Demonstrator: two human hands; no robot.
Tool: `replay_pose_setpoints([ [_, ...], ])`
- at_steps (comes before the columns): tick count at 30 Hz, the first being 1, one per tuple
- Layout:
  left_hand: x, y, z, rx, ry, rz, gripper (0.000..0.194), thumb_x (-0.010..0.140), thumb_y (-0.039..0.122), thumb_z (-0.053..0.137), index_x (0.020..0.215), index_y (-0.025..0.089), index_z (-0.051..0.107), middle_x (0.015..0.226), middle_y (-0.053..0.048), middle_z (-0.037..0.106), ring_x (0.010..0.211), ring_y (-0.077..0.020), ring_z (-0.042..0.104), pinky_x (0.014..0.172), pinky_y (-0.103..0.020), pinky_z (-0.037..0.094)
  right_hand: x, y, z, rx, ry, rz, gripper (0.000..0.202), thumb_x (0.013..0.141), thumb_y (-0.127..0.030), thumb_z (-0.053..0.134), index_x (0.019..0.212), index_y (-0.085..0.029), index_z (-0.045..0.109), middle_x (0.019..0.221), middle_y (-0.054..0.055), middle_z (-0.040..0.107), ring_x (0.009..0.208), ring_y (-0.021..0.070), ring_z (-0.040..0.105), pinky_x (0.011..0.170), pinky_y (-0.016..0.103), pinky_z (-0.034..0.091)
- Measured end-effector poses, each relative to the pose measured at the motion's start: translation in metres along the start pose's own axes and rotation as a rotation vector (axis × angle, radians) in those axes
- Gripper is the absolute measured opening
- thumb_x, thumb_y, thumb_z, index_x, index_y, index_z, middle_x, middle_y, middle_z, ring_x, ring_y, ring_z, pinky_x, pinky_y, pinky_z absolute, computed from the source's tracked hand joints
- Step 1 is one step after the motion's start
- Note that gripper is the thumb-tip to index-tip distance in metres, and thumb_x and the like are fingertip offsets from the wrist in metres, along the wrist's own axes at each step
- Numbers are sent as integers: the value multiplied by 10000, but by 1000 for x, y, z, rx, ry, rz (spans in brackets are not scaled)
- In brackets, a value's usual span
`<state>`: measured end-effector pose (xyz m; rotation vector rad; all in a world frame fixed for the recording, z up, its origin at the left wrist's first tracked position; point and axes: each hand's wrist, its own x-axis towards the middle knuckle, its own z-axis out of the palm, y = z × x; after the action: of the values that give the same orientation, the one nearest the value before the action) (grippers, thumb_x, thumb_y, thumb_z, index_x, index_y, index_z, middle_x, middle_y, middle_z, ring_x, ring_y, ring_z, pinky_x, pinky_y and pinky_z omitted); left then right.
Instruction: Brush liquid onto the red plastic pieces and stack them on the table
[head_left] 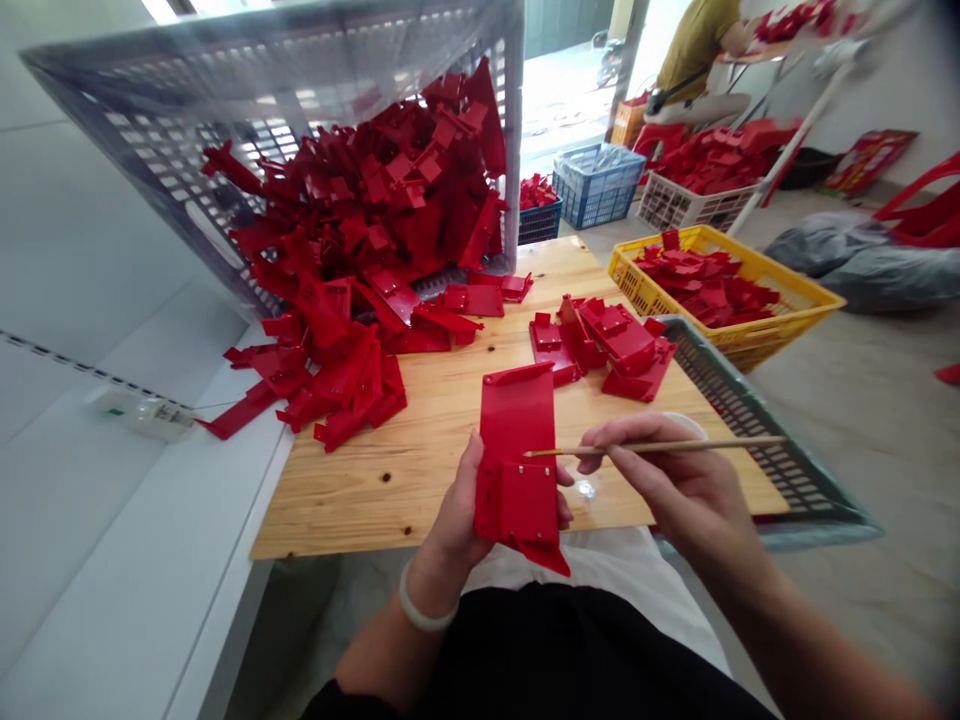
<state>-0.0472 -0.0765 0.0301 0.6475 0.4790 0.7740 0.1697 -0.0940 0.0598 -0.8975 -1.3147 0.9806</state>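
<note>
My left hand [459, 510] is wrapped round a flat red plastic part [517, 415], thumb on one side and fingertips on the other. The part has a raised square block with small silvery spots near its upper corners. Between the thumb and fingers of my right hand [667, 475] is a thin paintbrush [694, 443], pointing left. Its tip is at the part's surface, just above the raised block; whether it touches I cannot tell. Behind my right hand a white round rim [688, 424] partly shows. Beyond the held part lies a small group of similar red parts [619, 345].
A tipped grey crate [517, 130] spills red parts [352, 370] onto the wooden table [337, 500]. At the right stand a green-grey crate [780, 455] and a yellow crate [720, 240] of red parts. A person [697, 50] sits at another table behind. A white ledge [150, 560] runs along the left.
</note>
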Motion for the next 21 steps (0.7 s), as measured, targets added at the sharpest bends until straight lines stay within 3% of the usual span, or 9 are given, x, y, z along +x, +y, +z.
replay_pose_setpoints([
  [3, 0, 1, 1, 22, 11, -14, 959, 957, 882, 318, 1063, 48, 779, 900, -213, 800, 857, -325, 787, 777, -392, 608, 0, -4, -2, -39, -15, -44, 103, 1044, -259, 675, 1068, -250, 775, 991, 50, 771, 830, 183, 779, 757, 276, 671],
  [9, 1, 1, 1, -4, 65, 9, 885, 946, 869, 409, 1072, 81, 791, 1071, -210, 803, 805, -278, 775, 751, -371, 616, -2, -4, -6, -45, -20, -47, 99, 1039, -282, 683, 1075, -247, 769, 986, 55, 780, 833, 205, 793, 731, 292, 678],
  [17, 2, -1, 2, -65, 38, 3, 887, 956, 852, 427, 1095, 64, 808, 1075, -182, 792, 811, -249, 763, 779, -359, 625, 3, -5, -3, -64, -30, -54, 113, 1045, -234, 672, 1089, -271, 770, 1008, 32, 788, 862, 177, 802, 688, 219, 644],
  [21, 3, 0, 2, -98, 40, 1, 854, 954, 831, 476, 1112, 61, 810, 1116, -181, 792, 823, -253, 770, 786, -362, 629, 4, -6, -4, -78, -40, -48, 97, 1043, -259, 679, 1065, -244, 772, 987, 51, 792, 856, 193, 802, 709, 248, 658],
])
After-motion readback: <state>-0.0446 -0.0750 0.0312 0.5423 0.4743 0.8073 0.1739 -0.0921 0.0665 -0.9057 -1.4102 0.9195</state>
